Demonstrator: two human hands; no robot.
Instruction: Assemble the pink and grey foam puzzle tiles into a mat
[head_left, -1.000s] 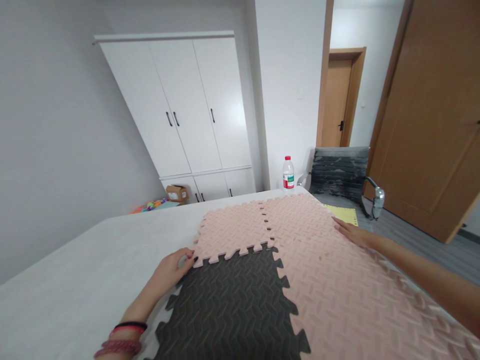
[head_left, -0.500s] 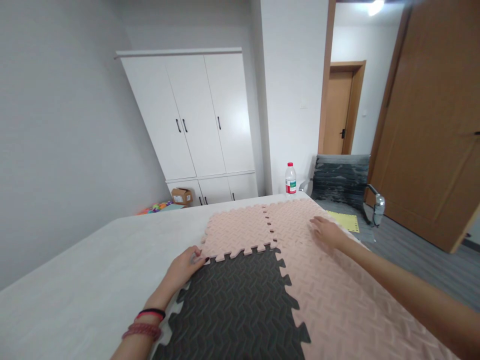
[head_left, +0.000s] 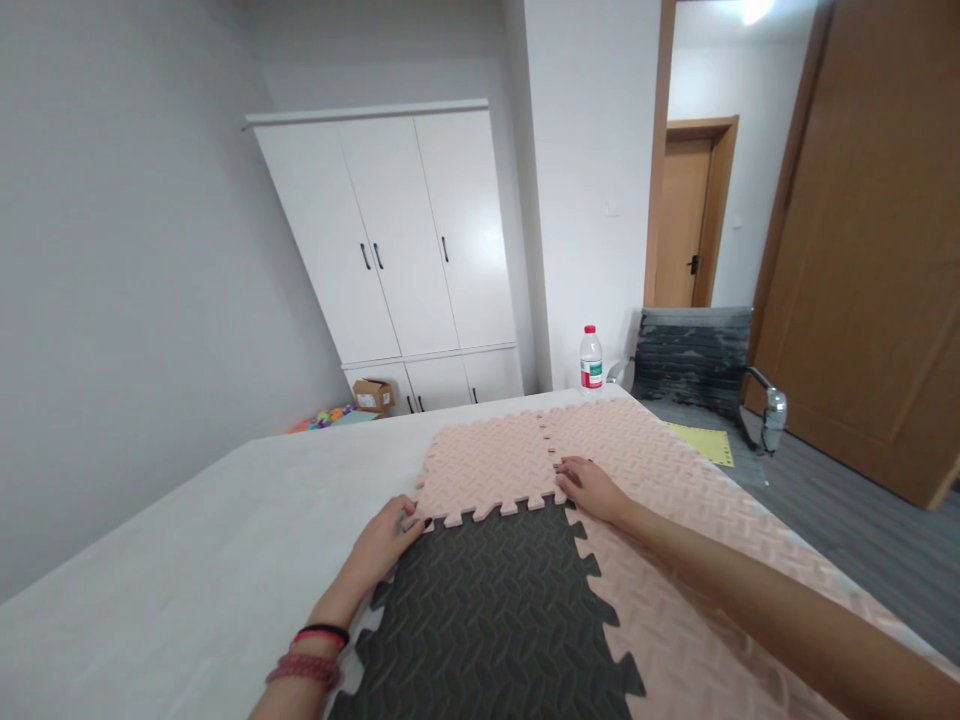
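Note:
Interlocking foam mats lie on a white table (head_left: 187, 560): a small pink tile (head_left: 487, 460) at the far middle, a dark grey tile (head_left: 495, 620) in front of it, and a long pink strip (head_left: 675, 560) on the right. My left hand (head_left: 386, 535) rests at the near left corner of the small pink tile, fingers curled against its toothed edge. My right hand (head_left: 592, 488) lies flat with fingers stretched out, on the seam where the small pink tile, the grey tile and the pink strip meet.
A water bottle (head_left: 591, 360) stands at the table's far edge. Behind it is a grey office chair (head_left: 697, 365) with a yellow sheet (head_left: 705, 443). A white wardrobe (head_left: 397, 230), a cardboard box (head_left: 375, 395) and wooden doors (head_left: 862, 250) line the room.
My right hand has slid left from the pink strip's right edge to the seam by the small pink tile. My left hand has stayed at the tile's corner. The view has tilted up slightly.

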